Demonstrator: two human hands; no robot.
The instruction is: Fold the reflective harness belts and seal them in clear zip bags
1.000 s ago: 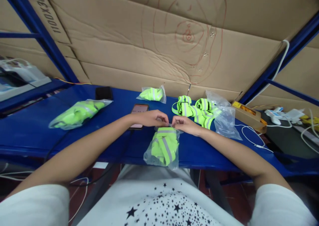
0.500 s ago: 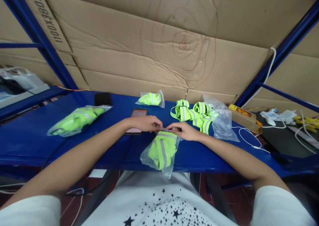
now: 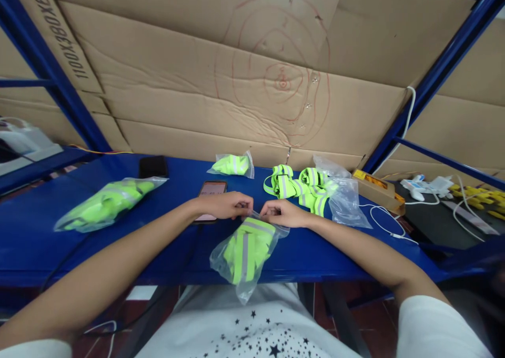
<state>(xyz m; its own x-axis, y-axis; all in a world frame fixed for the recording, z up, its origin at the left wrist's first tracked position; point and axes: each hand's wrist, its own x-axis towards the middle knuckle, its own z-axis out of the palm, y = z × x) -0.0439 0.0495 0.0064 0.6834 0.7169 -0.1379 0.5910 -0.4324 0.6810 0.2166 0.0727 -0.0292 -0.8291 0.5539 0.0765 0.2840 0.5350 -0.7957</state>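
A clear plastic bag (image 3: pixel 245 289) lies near the front edge of the blue table, with a folded neon-yellow reflective strap (image 3: pixel 249 245) with grey stripes inside it. My left hand (image 3: pixel 232 205) pinches the top edge of this bag, its fingers curled. Close beside it, my right hand (image 3: pixel 282 213) grips the same edge a little further right. The fingertips of both hands nearly meet, and the exact grip is partly hidden. A phone (image 3: pixel 213 188) with a lit screen lies partly under my left wrist.
Another bagged strap (image 3: pixel 112 200) lies at left, and a smaller one (image 3: pixel 232 164) at the back. Loose reflective straps (image 3: pixel 294 184) and an empty plastic bag (image 3: pixel 349 203) lie at right. Beyond are a cardboard box (image 3: pixel 379 190), white cables (image 3: pixel 389 226) and a dark object (image 3: pixel 153 166).
Both hands have stayed on the bag's top edge, and the fingertips have drawn closer together. The whole view has shifted slightly.
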